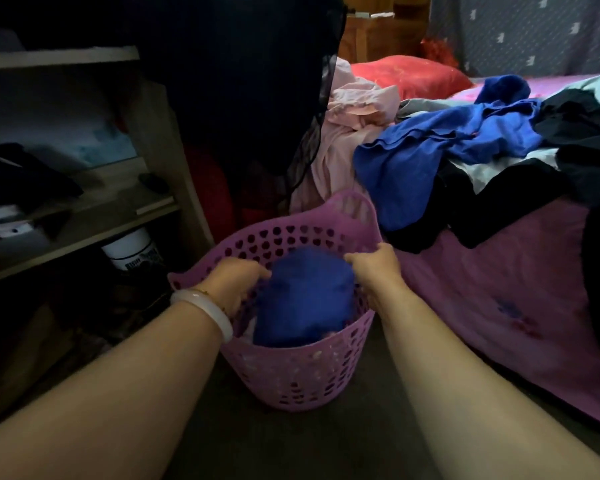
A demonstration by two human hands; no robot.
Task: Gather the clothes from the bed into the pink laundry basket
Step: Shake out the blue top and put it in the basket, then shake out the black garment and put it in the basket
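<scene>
Fingers [257,271] around blue garment [305,299]

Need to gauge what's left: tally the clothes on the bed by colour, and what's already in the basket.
Counts on the bed are rough, since the clothes overlap.
Blue clothes on the bed: 1 heap
Pink clothes on the bed: 1 heap
Black clothes on the bed: 1 heap
Blue garment in the pink laundry basket: 1
Total: 4, with 3 heaps not yet gathered.
</scene>
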